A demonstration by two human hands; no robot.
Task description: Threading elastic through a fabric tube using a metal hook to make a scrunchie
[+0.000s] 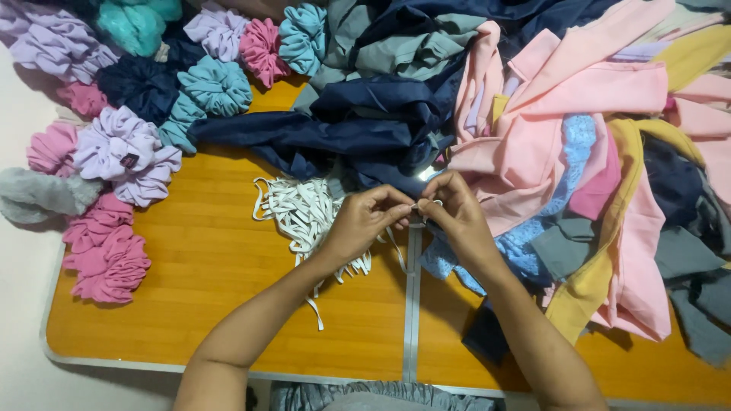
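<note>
My left hand (364, 221) and my right hand (454, 213) meet over the middle of an orange wooden table (213, 266). Between their fingertips they pinch a short piece of white elastic band (420, 205), with a small metal item that I cannot make out. A loose heap of white elastic strips (301, 213) lies just left of my left hand, some strands trailing under my wrist. A long navy fabric strip (304, 137) lies right behind the hands.
Finished scrunchies in pink (106, 259), lilac (122, 152), teal (217, 87) and navy crowd the table's left and back. Piles of pink (579, 99), yellow, grey and navy cloth cover the right side. A metal seam (412, 304) splits the table.
</note>
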